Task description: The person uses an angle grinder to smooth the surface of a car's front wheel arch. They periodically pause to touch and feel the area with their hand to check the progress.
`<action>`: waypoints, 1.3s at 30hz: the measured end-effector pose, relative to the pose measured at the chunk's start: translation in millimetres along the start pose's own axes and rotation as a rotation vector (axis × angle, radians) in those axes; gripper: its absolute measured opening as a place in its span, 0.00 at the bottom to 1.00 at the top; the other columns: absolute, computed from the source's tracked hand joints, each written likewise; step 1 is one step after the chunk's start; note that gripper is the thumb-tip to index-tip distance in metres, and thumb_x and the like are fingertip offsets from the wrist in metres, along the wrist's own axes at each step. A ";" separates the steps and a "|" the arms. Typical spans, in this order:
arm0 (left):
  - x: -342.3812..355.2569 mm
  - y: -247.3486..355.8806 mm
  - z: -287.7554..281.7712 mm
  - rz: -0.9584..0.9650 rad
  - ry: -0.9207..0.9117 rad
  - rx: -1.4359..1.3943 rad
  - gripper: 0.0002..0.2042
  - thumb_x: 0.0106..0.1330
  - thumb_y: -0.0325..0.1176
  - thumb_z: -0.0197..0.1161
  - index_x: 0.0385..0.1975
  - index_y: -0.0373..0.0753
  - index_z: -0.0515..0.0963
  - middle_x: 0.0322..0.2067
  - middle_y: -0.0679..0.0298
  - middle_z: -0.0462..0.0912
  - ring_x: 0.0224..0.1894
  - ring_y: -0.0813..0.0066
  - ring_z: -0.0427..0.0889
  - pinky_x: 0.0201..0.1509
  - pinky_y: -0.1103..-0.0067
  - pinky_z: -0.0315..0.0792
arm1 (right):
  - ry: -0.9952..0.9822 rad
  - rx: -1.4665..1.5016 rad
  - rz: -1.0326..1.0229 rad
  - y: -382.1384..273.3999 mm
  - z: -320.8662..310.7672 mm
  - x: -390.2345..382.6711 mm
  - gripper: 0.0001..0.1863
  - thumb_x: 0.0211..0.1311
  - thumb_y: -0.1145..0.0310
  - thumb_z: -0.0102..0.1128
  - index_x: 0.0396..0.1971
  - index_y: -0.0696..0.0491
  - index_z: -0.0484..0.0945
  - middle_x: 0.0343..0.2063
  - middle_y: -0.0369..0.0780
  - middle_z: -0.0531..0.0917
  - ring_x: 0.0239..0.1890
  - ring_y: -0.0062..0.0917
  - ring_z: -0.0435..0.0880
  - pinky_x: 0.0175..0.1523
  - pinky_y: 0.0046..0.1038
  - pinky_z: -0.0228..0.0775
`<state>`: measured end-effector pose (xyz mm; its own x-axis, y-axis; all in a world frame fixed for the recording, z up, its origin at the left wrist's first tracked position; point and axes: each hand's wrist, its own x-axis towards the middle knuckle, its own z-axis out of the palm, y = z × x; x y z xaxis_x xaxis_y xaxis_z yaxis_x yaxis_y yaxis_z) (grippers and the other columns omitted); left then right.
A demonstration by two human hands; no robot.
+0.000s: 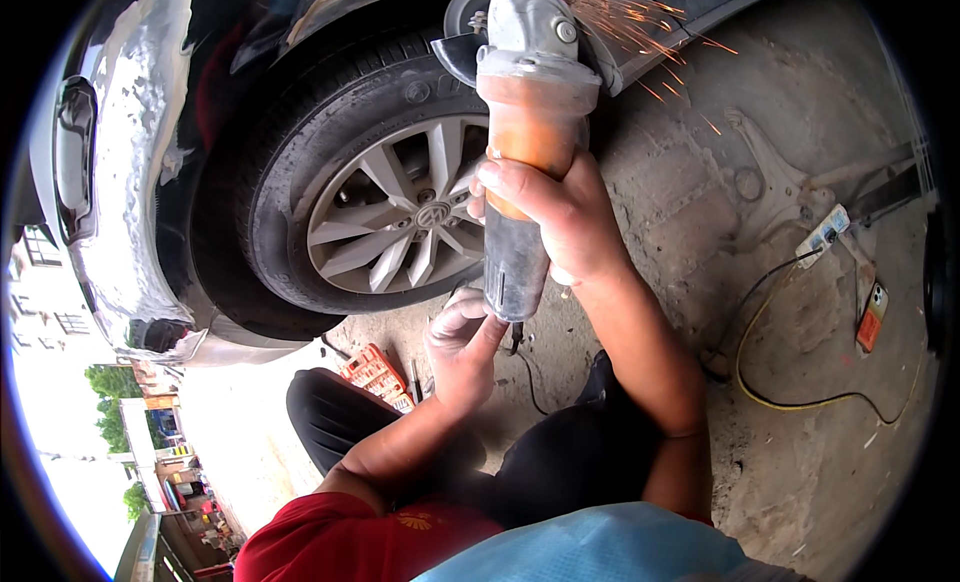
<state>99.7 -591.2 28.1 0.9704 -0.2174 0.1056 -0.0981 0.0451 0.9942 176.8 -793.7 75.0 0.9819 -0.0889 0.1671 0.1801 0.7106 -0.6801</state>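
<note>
An angle grinder point(530, 132) with an orange and grey body stands nearly upright in the view, its metal head at the top against the dark car's edge by the wheel arch. Sparks point(640, 27) fly off to the right of the head. My right hand point(555, 217) wraps round the middle of the grinder's body. Lower down, my left hand point(465, 347) has its fingers bent and pinched at the grinder's tail end, where the black cord point(517, 340) comes out. The grinder's guard point(455, 57) shows left of the head; the contact spot is hidden behind it.
A car wheel point(290, 182) with silver spokes fills the left middle, beside a bumper point(140, 182) with whitish patches. An open orange tool case point(372, 372) lies on the floor near my knee. At right lie a power strip point(825, 234), a yellow cable point(740, 367) and an orange-and-white object point(872, 317).
</note>
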 end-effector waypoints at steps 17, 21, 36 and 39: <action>-4.1 7.2 11.8 -0.020 -0.008 -0.021 0.03 0.71 0.18 0.70 0.38 0.33 0.87 0.41 0.64 0.85 0.43 0.78 0.80 0.51 0.78 0.74 | 0.013 0.000 -0.004 -11.0 0.8 -1.9 0.15 0.64 0.63 0.74 0.41 0.57 0.82 0.32 0.40 0.87 0.33 0.25 0.88 0.42 0.29 0.81; -5.2 7.7 13.4 -0.037 0.015 -0.028 0.02 0.72 0.19 0.70 0.38 0.33 0.87 0.40 0.65 0.85 0.43 0.79 0.80 0.51 0.79 0.73 | 0.057 0.008 0.013 -7.8 -0.8 -6.2 0.14 0.65 0.63 0.74 0.41 0.57 0.82 0.33 0.39 0.87 0.32 0.25 0.88 0.42 0.29 0.81; -4.1 4.7 4.3 -0.040 -0.015 -0.042 0.02 0.72 0.19 0.70 0.38 0.33 0.87 0.40 0.65 0.85 0.42 0.79 0.80 0.49 0.79 0.74 | 0.071 -0.002 -0.034 -11.2 13.7 -3.2 0.09 0.65 0.68 0.74 0.34 0.57 0.83 0.27 0.36 0.86 0.28 0.21 0.86 0.36 0.26 0.78; -4.0 6.5 5.4 -0.030 -0.009 -0.025 0.02 0.72 0.19 0.71 0.37 0.33 0.87 0.39 0.65 0.85 0.41 0.79 0.81 0.48 0.79 0.74 | 0.051 -0.014 0.001 -11.9 10.0 -4.2 0.12 0.65 0.65 0.74 0.39 0.56 0.82 0.31 0.38 0.86 0.31 0.24 0.87 0.39 0.28 0.80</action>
<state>93.9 -595.3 34.3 0.9708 -0.2274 0.0758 -0.0630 0.0631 0.9960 170.0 -794.8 89.5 0.9838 -0.1237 0.1297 0.1792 0.7013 -0.6900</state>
